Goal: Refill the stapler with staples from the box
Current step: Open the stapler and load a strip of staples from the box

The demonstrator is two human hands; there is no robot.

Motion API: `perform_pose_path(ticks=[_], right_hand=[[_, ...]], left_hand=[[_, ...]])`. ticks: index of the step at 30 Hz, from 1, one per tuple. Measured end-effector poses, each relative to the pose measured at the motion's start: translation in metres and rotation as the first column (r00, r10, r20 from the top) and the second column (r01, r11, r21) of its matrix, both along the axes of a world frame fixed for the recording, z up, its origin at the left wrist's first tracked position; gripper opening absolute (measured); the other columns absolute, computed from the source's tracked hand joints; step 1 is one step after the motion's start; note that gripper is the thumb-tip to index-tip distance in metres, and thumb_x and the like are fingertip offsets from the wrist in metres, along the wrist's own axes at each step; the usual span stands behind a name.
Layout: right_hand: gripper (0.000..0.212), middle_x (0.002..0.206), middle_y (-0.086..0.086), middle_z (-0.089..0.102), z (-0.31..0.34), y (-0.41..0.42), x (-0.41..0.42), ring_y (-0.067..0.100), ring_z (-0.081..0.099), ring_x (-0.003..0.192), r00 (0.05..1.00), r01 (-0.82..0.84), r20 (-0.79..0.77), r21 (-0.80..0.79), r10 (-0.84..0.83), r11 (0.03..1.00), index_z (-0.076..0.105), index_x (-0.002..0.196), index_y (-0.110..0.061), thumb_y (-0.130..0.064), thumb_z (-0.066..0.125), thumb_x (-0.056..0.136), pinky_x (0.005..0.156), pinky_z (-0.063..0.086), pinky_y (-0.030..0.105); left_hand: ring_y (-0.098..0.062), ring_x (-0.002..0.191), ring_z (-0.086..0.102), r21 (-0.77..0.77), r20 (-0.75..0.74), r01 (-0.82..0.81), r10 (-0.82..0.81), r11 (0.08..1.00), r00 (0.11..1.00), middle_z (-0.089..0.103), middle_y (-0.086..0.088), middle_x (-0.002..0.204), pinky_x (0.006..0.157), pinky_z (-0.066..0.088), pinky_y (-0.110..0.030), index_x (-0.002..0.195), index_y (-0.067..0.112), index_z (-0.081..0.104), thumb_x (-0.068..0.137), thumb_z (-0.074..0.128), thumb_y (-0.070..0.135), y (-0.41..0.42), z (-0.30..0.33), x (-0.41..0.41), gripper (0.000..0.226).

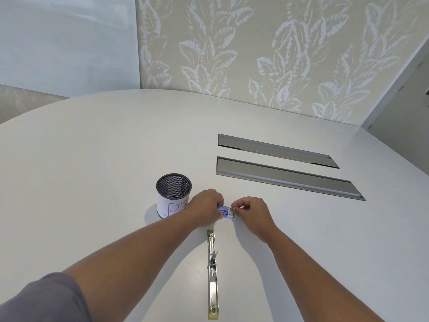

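Seen from above, a person's two bare hands meet over a white worktop (92, 159). The left hand (205, 208) grips a small blue-and-white staple box (224, 211), while the right hand (251, 213) has its fingers (236, 209) pinched narrowly at the box's end, apparently opening it. The stapler (213, 273) lies flipped open just below them. Next, a staple strip must be drawn out and laid in the stapler's channel. A mesh pen cup (173, 196) stands left.
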State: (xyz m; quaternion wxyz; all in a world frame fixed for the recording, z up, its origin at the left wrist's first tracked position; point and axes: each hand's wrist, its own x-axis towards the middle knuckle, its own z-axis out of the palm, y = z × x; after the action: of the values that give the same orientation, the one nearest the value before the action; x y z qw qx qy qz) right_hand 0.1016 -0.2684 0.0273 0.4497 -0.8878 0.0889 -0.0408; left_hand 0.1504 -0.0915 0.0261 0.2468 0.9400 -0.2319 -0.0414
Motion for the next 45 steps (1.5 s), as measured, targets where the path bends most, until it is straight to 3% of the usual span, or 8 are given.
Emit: perform_pose_path(ticks=[7, 14, 22, 28, 32, 40, 42, 45], right_hand=[[0.012, 0.053, -0.013, 0.059, 0.000, -0.001, -0.002, 0.000, 0.043, 0.043, 1.000, -0.009, 0.001, 0.012, 0.009, 1.000, 0.077, 0.081, -0.019, -0.011, 0.072, 0.089, 0.042, 0.034, 0.012], [0.011, 0.048, -0.013, 0.054, 0.002, -0.002, -0.008, 0.004, 0.039, 0.043, 0.997, -0.077, 0.021, 0.083, 0.075, 0.994, 0.074, 0.078, -0.017, -0.010, 0.075, 0.086, 0.044, 0.034, 0.014], [0.013, 0.074, 0.012, 0.073, 0.010, 0.000, -0.016, 0.020, 0.065, 0.061, 0.994, -0.101, 0.063, 0.363, 0.084, 0.926, 0.071, 0.078, -0.007, 0.003, 0.075, 0.085, 0.057, 0.053, 0.026], [0.013, 0.073, 0.002, 0.075, 0.006, 0.005, -0.025, 0.011, 0.062, 0.059, 0.937, -0.303, -0.119, 0.192, 0.329, 0.933, 0.069, 0.077, -0.009, 0.002, 0.073, 0.083, 0.057, 0.048, 0.021], [0.011, 0.071, 0.006, 0.070, 0.005, 0.008, -0.025, 0.012, 0.057, 0.057, 0.942, -0.303, -0.124, 0.092, 0.312, 0.949, 0.070, 0.077, -0.009, 0.000, 0.070, 0.082, 0.056, 0.045, 0.023], [0.015, 0.057, -0.005, 0.062, 0.001, 0.001, -0.025, 0.008, 0.051, 0.048, 0.965, -0.239, -0.083, 0.118, 0.249, 0.964, 0.069, 0.078, -0.018, -0.006, 0.077, 0.082, 0.051, 0.043, 0.019], [0.019, 0.065, -0.002, 0.062, -0.003, 0.000, -0.026, 0.008, 0.049, 0.047, 0.992, -0.119, -0.025, 0.153, 0.124, 0.981, 0.068, 0.092, -0.022, -0.007, 0.076, 0.083, 0.048, 0.044, 0.022], [0.042, 0.109, -0.004, 0.061, -0.007, 0.001, -0.023, 0.009, 0.059, 0.064, 1.000, -0.005, 0.000, 0.087, 0.005, 0.996, 0.061, 0.117, -0.028, -0.007, 0.074, 0.083, 0.053, 0.050, 0.021]], left_hand=[[-0.019, 0.094, 0.054, 0.005, 0.003, 0.006, -0.006, 1.000, 1.000, 0.049, 0.007, 0.098, 0.074, 0.037, -0.029, 0.105, 0.021, 0.068, 0.084, 0.074, 0.030, 0.000, -0.001, 0.001, 0.024], [-0.021, 0.098, 0.056, 0.005, 0.008, 0.005, -0.005, 1.000, 1.000, 0.058, 0.001, 0.108, 0.075, 0.039, -0.028, 0.107, 0.021, 0.069, 0.084, 0.073, 0.031, 0.000, -0.001, 0.001, 0.025], [-0.021, 0.099, 0.056, 0.001, 0.010, 0.000, -0.001, 1.000, 1.000, 0.054, 0.003, 0.103, 0.076, 0.039, -0.028, 0.107, 0.021, 0.068, 0.085, 0.074, 0.032, 0.000, -0.001, 0.001, 0.026], [-0.022, 0.101, 0.057, -0.004, 0.004, 0.002, -0.002, 1.000, 1.000, 0.059, 0.001, 0.111, 0.077, 0.041, -0.029, 0.109, 0.020, 0.068, 0.085, 0.074, 0.031, 0.000, -0.001, 0.000, 0.028], [-0.022, 0.101, 0.058, 0.000, 0.004, 0.006, -0.006, 1.000, 1.000, 0.059, 0.001, 0.111, 0.077, 0.041, -0.029, 0.107, 0.020, 0.068, 0.084, 0.074, 0.031, 0.000, -0.001, 0.000, 0.026], [-0.021, 0.098, 0.058, -0.004, 0.000, -0.003, 0.003, 1.000, 1.000, 0.060, 0.002, 0.109, 0.077, 0.044, -0.030, 0.109, 0.021, 0.068, 0.084, 0.075, 0.032, 0.000, -0.001, 0.001, 0.027], [-0.020, 0.096, 0.057, -0.007, 0.000, -0.012, 0.012, 1.000, 1.000, 0.060, 0.003, 0.109, 0.076, 0.043, -0.030, 0.108, 0.022, 0.069, 0.085, 0.075, 0.032, 0.000, -0.002, 0.001, 0.026], [-0.016, 0.090, 0.051, -0.010, 0.004, -0.020, 0.020, 1.000, 1.000, 0.060, 0.003, 0.111, 0.075, 0.040, -0.029, 0.110, 0.022, 0.069, 0.085, 0.075, 0.032, -0.001, -0.003, 0.001, 0.028]])
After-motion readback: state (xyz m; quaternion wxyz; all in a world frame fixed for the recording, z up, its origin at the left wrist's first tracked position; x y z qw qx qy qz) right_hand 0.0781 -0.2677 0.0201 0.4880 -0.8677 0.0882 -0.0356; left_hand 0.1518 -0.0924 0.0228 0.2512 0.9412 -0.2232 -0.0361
